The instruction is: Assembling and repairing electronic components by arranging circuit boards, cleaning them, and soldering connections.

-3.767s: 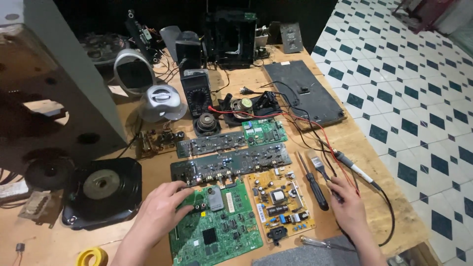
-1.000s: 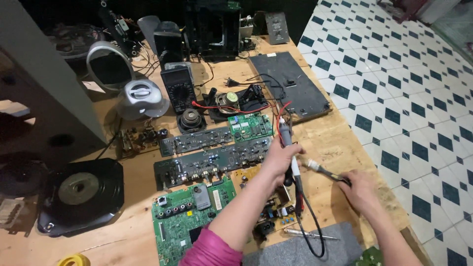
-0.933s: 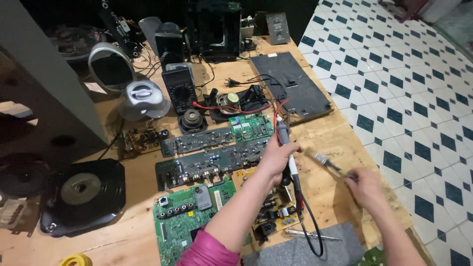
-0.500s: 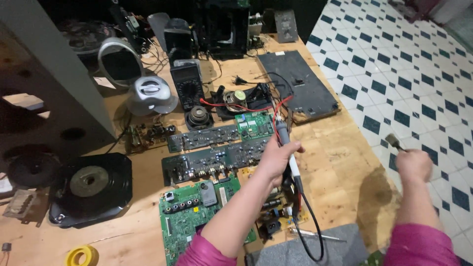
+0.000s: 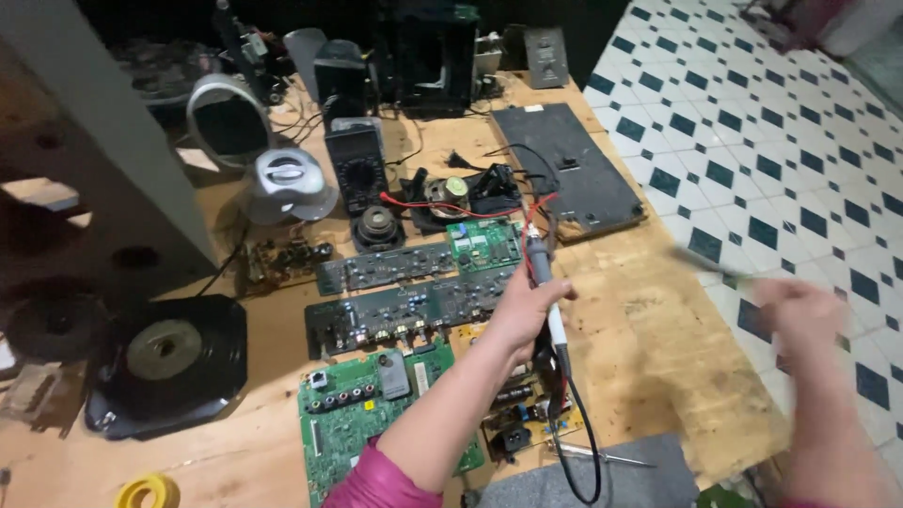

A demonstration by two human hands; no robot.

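Two hands | left hand (image 5: 523, 310) fingers wrapped round probe (image 5: 544, 282) | right hand (image 5: 800, 315) blurred, fingers unclear

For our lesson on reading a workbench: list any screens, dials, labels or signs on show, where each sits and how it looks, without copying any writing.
Multimeter: back middle of the bench, upright dark rectangle with a small greyish screen above a round dial.
White sticker: on the green circuit board at the front, narrow and upright.
No packages or signs visible.
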